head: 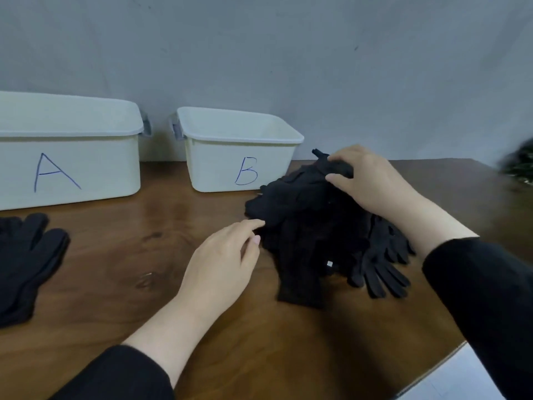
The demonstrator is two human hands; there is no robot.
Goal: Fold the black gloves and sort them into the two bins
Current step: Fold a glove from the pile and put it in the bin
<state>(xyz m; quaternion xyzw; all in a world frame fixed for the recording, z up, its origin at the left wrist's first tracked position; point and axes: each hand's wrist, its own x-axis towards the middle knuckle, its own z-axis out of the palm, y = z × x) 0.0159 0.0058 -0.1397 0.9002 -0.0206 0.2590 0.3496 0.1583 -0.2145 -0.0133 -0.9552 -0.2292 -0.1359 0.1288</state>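
Nearest us on the wooden counter (144, 255), our left hand (222, 264) lies with loosely bent fingers, its fingertips touching the near-left edge of the heap of black gloves (317, 235). Our right hand (372, 180) reaches over the heap's far side, thumb and fingers pinching a glove at the top. A flat stack of gloves (26, 261) lies far left. Beyond stand bin A (69, 157) and bin B (239, 151), the heap just beside B

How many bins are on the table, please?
2: bin A at the far left, partly cut off by the frame, and bin B to its right, beside the glove pile.
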